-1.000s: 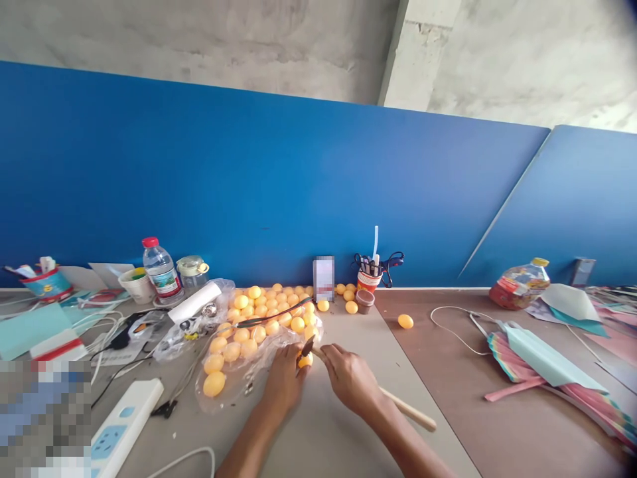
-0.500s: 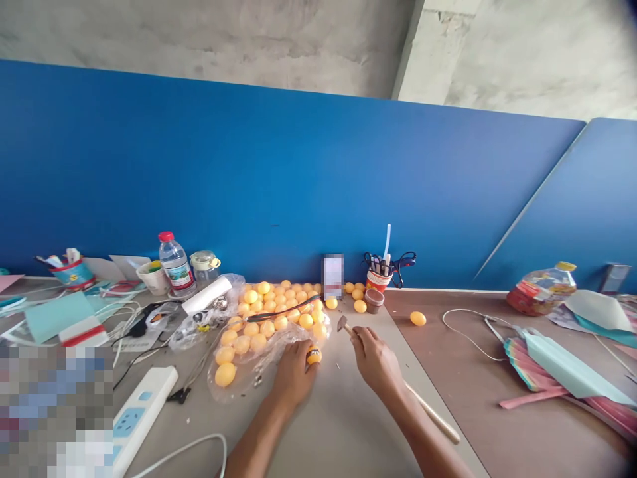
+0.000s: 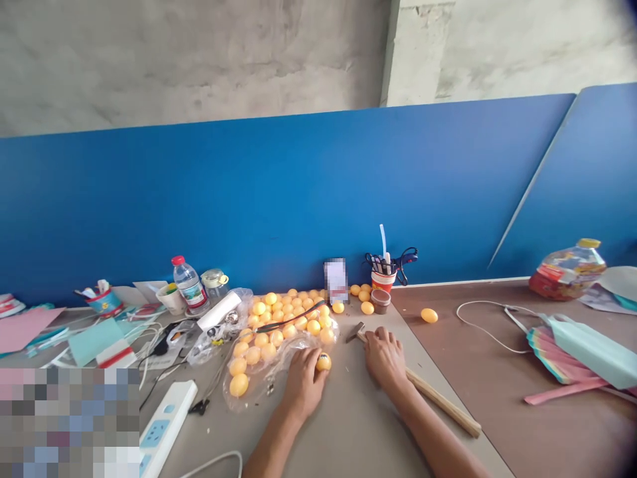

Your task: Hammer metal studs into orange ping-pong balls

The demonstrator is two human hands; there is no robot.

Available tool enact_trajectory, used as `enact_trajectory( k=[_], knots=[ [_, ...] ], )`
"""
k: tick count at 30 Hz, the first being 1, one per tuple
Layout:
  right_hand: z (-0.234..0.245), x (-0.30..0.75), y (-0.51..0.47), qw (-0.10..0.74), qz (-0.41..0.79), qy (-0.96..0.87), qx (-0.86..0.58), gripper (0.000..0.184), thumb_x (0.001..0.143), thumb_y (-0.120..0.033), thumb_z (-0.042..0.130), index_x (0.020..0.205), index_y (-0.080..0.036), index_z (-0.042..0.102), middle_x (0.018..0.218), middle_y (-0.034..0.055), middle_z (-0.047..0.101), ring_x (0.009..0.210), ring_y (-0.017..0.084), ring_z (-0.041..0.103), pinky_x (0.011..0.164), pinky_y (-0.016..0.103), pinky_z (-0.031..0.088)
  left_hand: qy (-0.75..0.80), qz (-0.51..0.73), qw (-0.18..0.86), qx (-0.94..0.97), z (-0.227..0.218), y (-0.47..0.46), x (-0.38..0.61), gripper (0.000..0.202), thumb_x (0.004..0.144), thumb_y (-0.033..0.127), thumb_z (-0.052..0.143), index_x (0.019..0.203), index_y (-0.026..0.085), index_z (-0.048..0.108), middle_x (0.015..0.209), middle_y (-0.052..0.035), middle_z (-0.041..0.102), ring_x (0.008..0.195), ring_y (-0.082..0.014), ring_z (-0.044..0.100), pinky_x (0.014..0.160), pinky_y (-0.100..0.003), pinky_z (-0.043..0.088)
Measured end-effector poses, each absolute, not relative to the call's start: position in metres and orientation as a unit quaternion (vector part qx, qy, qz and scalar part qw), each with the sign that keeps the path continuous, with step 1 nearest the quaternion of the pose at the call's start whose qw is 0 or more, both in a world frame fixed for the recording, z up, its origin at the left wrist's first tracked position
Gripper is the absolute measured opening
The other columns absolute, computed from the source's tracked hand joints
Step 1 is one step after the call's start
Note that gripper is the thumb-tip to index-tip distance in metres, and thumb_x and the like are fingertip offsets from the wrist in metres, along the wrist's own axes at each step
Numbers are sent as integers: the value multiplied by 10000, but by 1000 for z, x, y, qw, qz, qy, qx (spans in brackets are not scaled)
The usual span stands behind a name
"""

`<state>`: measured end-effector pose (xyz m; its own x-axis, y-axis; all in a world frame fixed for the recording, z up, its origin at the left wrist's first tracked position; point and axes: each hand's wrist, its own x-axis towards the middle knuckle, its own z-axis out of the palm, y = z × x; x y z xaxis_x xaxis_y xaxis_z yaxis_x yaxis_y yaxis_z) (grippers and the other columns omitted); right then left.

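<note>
My left hand (image 3: 304,384) is closed around a yellow-orange ball (image 3: 323,362) with dark markings on top, just above the grey tabletop. To its right, a hammer (image 3: 442,403) with a long wooden handle and a small metal head lies along the table. The fingers of my right hand (image 3: 385,357) curl over the handle close to the head; my palm hides part of the wood. Left of and beyond my left hand, many similar plain balls (image 3: 239,385) sit in clear plastic packaging, with a thin dark strap (image 3: 288,320) across them.
A cup of pens and scissors (image 3: 383,282) and a small brown pot (image 3: 381,302) stand at the back. One loose ball (image 3: 428,315) lies to the right. A power strip (image 3: 169,425), cables and a water bottle (image 3: 190,287) occupy the left; masks (image 3: 592,348) lie right.
My view has tilted slightly. The hammer has come down flatter on the table, and my right hand has lowered with it. My left hand still holds the marked ball.
</note>
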<state>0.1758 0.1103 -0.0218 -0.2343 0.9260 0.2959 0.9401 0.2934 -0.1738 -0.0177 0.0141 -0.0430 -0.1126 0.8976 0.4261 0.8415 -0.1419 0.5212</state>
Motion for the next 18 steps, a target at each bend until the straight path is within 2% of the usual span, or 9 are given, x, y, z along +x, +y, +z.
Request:
enact_trajectory(
  k=[3, 7, 11, 18],
  knots=[
    [-23, 166, 105, 250, -27, -796, -551, 209, 875, -159, 516, 1018, -189, 665, 1086, 128, 608, 958, 257, 533, 795, 352, 325, 659, 359, 18, 660, -46, 13, -22, 417, 781, 152, 536, 1192, 199, 591, 1171, -96, 659, 1124, -271, 587, 1008, -506, 479],
    [-24, 153, 98, 315, 2, -818, -481, 202, 891, -143, 489, 968, -188, 670, 1017, 95, 611, 917, 221, 513, 818, 335, 312, 665, 360, -14, 654, -45, 10, -27, 375, 831, 215, 530, 1201, 177, 578, 1149, -124, 664, 1114, -274, 593, 991, -494, 487],
    [-26, 148, 99, 341, 35, -822, -456, 213, 899, -120, 464, 914, -177, 668, 980, 86, 616, 909, 213, 497, 828, 332, 296, 668, 365, -44, 647, -42, 10, -33, 326, 898, 328, 471, 1155, 171, 596, 1082, -145, 683, 1055, -274, 627, 929, -472, 521],
    [-23, 159, 106, 353, 55, -803, -477, 213, 912, -146, 460, 917, -180, 670, 955, 81, 605, 892, 209, 477, 827, 327, 280, 690, 378, -29, 617, -22, 3, -39, 438, 912, 510, 408, 1064, 166, 632, 1050, -157, 704, 1022, -283, 655, 913, -482, 533]
  ],
)
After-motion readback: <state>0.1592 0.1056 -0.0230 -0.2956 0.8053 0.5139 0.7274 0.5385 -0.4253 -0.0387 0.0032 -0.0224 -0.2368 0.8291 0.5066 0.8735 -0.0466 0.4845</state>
